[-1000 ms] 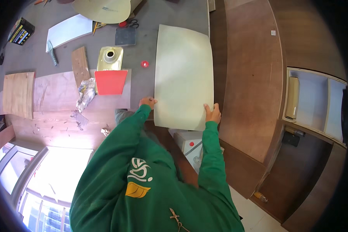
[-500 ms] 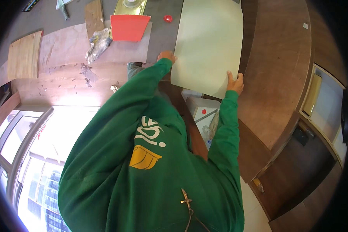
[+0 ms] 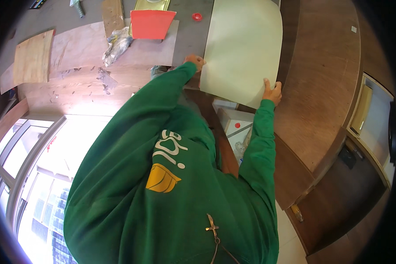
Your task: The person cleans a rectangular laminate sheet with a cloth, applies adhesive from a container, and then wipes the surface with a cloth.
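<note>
Sheet: held by left hand, right hand | cabinet compartment: gold-coloured object inside

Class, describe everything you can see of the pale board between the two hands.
The pale board is a smooth, plain, creamy-green sheet; its material is unclear. It extends away, its far end cropped. The left hand touches its left edge and the right hand its right edge, near the near end.
</note>
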Action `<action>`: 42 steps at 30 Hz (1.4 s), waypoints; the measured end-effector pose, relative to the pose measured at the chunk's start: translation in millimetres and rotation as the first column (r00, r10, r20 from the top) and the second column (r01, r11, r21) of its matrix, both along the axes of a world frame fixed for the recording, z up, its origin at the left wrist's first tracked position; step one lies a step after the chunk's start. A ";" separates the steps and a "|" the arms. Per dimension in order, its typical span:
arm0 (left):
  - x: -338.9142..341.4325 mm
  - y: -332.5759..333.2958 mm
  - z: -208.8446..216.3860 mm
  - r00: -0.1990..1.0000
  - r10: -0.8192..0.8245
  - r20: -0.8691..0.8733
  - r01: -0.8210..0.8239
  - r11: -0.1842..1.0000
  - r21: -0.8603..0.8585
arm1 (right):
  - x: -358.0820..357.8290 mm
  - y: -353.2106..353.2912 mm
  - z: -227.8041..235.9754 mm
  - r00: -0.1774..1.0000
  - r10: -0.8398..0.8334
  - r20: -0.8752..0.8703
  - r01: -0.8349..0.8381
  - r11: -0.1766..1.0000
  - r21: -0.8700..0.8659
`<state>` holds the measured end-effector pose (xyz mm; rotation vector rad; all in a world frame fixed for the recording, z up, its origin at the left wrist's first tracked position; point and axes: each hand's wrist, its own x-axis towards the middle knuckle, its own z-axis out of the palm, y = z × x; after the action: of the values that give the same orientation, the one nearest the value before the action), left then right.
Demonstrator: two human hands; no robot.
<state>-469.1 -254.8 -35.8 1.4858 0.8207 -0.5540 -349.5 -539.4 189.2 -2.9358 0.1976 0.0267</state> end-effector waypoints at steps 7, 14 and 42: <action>-39.8 -20.3 -29.4 0.995 0.085 0.046 -0.084 0.996 -0.033 | -0.9 4.1 4.8 0.999 -0.014 -0.034 0.016 0.999 0.034; -24.8 -32.5 15.3 0.998 -0.061 -0.017 0.064 0.972 0.224 | -5.4 -5.0 3.7 1.000 -0.003 -0.010 0.003 0.999 0.052; 43.0 -27.2 48.5 0.364 -0.868 -0.337 0.894 0.225 0.386 | -14.1 -9.0 8.7 0.995 -0.024 0.097 0.006 0.984 0.176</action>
<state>-426.1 -282.1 12.7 2.4625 -0.0153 -1.3146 -363.5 -548.4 197.9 -2.7515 0.1921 -0.0981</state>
